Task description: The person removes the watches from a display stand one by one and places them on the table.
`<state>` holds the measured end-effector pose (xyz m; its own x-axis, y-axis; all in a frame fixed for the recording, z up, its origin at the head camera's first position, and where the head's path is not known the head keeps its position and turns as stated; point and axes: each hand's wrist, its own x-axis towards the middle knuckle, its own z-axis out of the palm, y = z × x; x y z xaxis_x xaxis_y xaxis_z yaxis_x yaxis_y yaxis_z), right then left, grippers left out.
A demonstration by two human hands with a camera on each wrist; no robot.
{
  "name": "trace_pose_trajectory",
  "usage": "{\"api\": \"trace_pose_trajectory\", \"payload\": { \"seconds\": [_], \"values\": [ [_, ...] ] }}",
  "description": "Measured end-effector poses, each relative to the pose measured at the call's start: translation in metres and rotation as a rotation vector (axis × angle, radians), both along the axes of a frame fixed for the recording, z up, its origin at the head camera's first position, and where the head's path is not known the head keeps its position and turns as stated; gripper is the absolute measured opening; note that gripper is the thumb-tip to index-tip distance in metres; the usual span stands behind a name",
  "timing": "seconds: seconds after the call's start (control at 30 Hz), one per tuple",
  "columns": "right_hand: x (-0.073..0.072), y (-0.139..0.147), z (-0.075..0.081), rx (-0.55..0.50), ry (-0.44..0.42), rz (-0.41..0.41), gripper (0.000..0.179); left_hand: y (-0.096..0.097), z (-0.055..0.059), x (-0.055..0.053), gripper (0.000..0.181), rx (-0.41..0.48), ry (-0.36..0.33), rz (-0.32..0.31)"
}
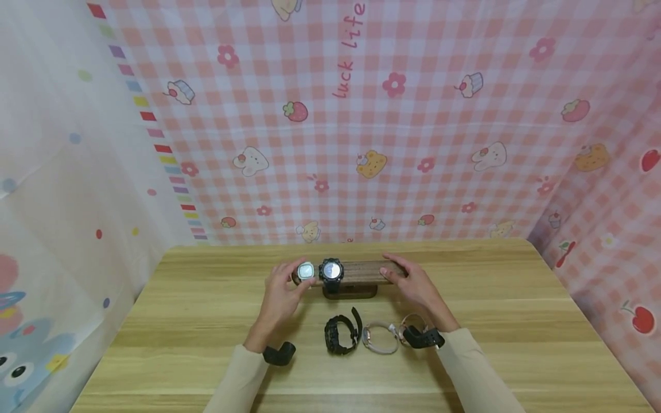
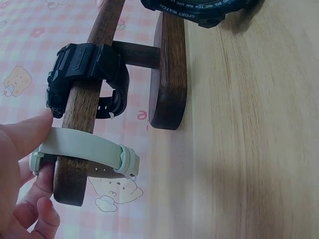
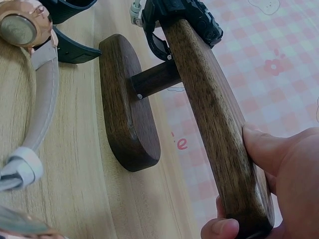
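Observation:
A dark wooden watch stand [image 1: 364, 272] has a horizontal bar on a short post above an oval base [image 3: 127, 114]. Around the bar's left end sits a pale green watch [image 2: 84, 144] with a squarish face. My left hand [image 1: 280, 291] pinches that watch between thumb and fingers. Beside it, toward the middle, a black sports watch [image 1: 332, 270] is looped around the bar with its round dial up. My right hand [image 1: 417, 287] grips the bar's bare right end, thumb on the near side and fingers around the end.
On the table [image 1: 170, 344] in front of the stand lie a black sports watch [image 1: 333, 337], a pale-strapped watch [image 1: 382, 350] with a rose-gold case, and another rose-gold watch [image 1: 404, 328] partly hidden by my right wrist. A checked cloth [image 1: 330, 201] hangs behind the table.

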<state>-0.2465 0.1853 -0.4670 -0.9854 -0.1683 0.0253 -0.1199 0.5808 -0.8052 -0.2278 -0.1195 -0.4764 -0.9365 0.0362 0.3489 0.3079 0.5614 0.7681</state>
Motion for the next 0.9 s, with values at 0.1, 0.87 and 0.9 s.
{"api": "trace_pose_trajectory", "payload": {
  "seconds": [0.1, 0.87, 0.9],
  "values": [
    [-0.001, 0.000, -0.001, -0.001, 0.000, 0.004, 0.054, -0.001, 0.000, 0.000, 0.049, -0.011, 0.012, 0.008],
    [-0.001, 0.000, 0.001, -0.005, -0.002, 0.004, 0.053, -0.015, 0.004, 0.002, 0.043, 0.039, -0.024, 0.038],
    [-0.001, 0.000, 0.001, -0.008, -0.002, 0.003, 0.053, -0.016, 0.004, 0.003, 0.043, 0.037, -0.028, 0.041]
  ]
}}
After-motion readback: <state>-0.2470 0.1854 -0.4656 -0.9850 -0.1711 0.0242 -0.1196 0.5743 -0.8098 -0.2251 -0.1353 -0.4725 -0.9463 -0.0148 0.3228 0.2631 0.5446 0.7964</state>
